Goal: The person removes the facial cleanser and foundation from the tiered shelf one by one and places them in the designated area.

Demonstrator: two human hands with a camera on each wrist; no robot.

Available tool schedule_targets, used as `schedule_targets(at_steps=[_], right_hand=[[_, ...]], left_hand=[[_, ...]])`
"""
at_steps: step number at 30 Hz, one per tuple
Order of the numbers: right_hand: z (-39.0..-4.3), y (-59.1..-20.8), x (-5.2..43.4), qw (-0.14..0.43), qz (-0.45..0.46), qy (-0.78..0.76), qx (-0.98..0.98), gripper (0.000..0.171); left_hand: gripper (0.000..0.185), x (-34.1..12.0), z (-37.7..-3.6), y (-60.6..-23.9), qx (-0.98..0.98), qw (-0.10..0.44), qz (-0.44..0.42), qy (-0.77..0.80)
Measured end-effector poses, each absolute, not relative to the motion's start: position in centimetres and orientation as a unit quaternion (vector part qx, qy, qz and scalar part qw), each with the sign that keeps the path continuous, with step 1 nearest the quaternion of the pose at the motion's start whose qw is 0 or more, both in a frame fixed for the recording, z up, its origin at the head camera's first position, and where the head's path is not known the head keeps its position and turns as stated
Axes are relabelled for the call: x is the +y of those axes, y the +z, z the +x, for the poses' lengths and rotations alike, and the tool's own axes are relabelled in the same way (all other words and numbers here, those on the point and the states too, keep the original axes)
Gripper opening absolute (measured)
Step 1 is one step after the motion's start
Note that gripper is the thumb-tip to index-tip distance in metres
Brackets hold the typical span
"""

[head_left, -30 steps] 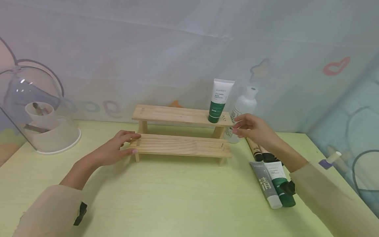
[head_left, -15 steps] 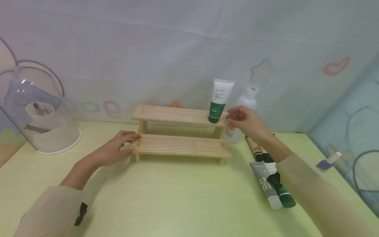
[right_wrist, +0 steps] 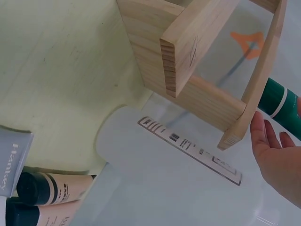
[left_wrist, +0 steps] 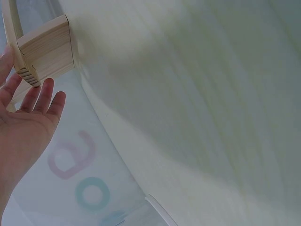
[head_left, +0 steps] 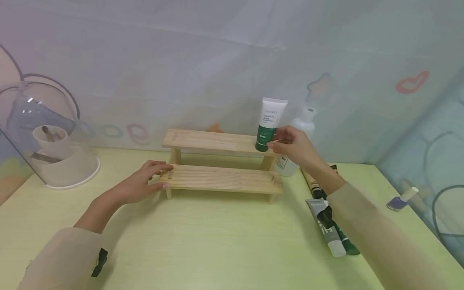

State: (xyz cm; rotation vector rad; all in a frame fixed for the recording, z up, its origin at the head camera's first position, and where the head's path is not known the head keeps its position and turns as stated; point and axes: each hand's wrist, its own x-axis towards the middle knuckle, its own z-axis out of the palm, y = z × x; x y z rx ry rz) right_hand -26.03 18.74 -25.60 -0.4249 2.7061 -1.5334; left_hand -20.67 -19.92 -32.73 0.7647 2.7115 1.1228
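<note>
The two-step wooden rack [head_left: 221, 177] stands against the back of the table. At the left end of its lower step, my left hand [head_left: 135, 185] grips the board, thumb by the front edge and fingers on top, as the left wrist view also shows at the rack's corner [left_wrist: 35, 66]. A white and green squeeze tube [head_left: 268, 121] stands upright on its cap at the right end of the upper step. My right hand [head_left: 295, 147] pinches its lower right edge, thumb in front. In the right wrist view the green tube [right_wrist: 280, 103] is partly cut off.
A translucent white bottle [head_left: 304, 121] stands behind the rack's right end. A grey tube [head_left: 328, 233] and other tubes lie below my right forearm. A nail polish bottle [head_left: 400, 199] is near the right edge, and a clear-domed holder [head_left: 69, 169] with brushes at the left.
My right hand has moved left from beside the white bottle to the upright tube, its fingers now at the tube's lower edge. The left hand has stayed on the rack.
</note>
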Motion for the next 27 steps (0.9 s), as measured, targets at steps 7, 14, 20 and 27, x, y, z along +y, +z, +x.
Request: schedule_targets(at_steps=[7, 14, 20, 27], right_hand=[[-26.3, -25.6, 18.3, -0.004, -0.122, -0.502, 0.856, 0.044], [-26.5, -25.9, 17.9, -0.01, -0.123, -0.538, 0.834, 0.047], [-26.6, -26.1, 17.5, -0.016, -0.133, -0.557, 0.819, 0.048], [-26.7, -26.2, 17.4, -0.025, -0.133, -0.557, 0.819, 0.048]], left_hand=[[0.05, -19.9, -20.7, -32.8, 0.892, 0.053, 0.252, 0.371], [0.05, -19.8, -20.7, -32.7, 0.891, 0.055, 0.254, 0.372], [0.051, -19.9, -20.6, -32.7, 0.892, 0.052, 0.254, 0.369], [0.051, -19.9, -20.6, -32.5, 0.893, 0.051, 0.256, 0.367]])
